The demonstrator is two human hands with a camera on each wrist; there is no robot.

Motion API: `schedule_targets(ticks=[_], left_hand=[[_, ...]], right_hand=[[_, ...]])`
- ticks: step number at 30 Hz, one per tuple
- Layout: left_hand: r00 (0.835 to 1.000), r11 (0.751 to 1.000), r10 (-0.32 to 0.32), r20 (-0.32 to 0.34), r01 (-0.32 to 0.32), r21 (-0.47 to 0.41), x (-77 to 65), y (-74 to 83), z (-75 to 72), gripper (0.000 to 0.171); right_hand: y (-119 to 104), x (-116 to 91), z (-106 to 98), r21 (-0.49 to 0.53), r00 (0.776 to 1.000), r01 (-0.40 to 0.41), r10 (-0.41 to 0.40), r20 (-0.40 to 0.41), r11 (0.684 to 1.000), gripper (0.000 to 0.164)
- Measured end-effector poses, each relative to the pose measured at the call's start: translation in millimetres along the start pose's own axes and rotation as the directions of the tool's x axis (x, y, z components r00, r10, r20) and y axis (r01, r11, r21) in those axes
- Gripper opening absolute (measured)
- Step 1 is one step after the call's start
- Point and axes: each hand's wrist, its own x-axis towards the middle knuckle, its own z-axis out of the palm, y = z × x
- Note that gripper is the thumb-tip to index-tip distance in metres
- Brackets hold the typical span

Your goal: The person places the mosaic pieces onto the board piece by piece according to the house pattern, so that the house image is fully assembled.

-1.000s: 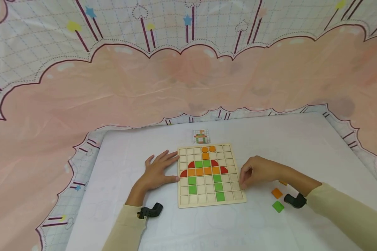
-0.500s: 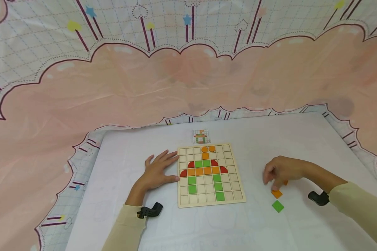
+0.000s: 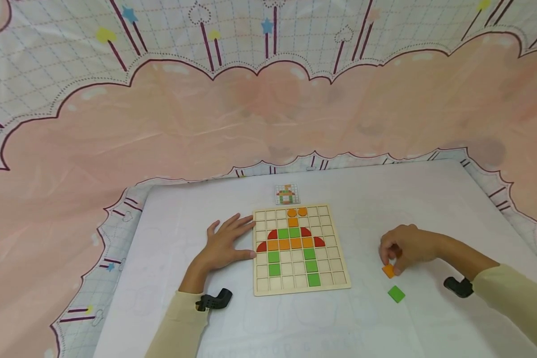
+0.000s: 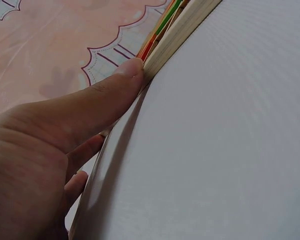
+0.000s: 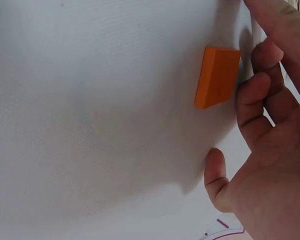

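Note:
My left hand (image 3: 223,246) lies spread at the left side of a wooden grid board (image 3: 335,258), thumb and fingertips against its edge. In the left wrist view the thumb (image 4: 105,97) meets the board's side. To the right of the board, my right hand (image 3: 407,246) pinches an orange square tile (image 3: 388,271) between thumb and index finger, low over the table. Another orange tile (image 5: 219,77) shows on the table under the right hand's curled fingers (image 5: 253,90) in the right wrist view; the hand hides it in the head view. A green square tile (image 3: 396,294) lies just nearer.
The board carries green and orange squares, red quarter-round pieces (image 3: 306,232) and two orange discs (image 3: 297,212) set in its cells. A small printed pattern card (image 3: 287,194) lies beyond it. White cloth covers the table (image 3: 183,199); a patterned curtain (image 3: 268,114) hangs behind.
My right hand has moved right, from the board's right edge to the loose tiles, and now pinches an orange one, shifted slightly left. The left hand stays at the board.

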Motion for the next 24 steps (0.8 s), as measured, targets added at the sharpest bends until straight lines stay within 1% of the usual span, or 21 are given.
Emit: schedule_targets(ticks=[4, 11, 19, 24], left_hand=[[1.000, 1.000, 0.001, -0.002, -0.001, 0.000, 0.3, -0.2, 0.3, 0.087], [1.000, 1.000, 0.008, 0.004, -0.008, -0.007, 0.2, -1.0, 0.7, 0.087], [1.000, 1.000, 0.009, 0.000, -0.009, -0.007, 0.2, -1.4, 0.6, 0.087], [1.000, 1.000, 0.008, -0.002, -0.008, -0.007, 0.0, 0.4, -0.1, 0.087]], right_hand=[[3.2, 1.5, -1.2, 0.037, 1.000, -0.002, 0.002, -0.017, 0.999, 0.024], [2.2, 3.4, -2.6, 0.079, 1.000, -0.003, 0.003, -0.006, 0.997, 0.023], [1.5, 9.6, -7.4, 0.133, 0.998, 0.063, -0.064, 0.001, 0.989, 0.016], [-6.2, 16.0, -12.2, 0.160, 0.997, 0.073, -0.072, -0.012, 0.985, 0.014]])
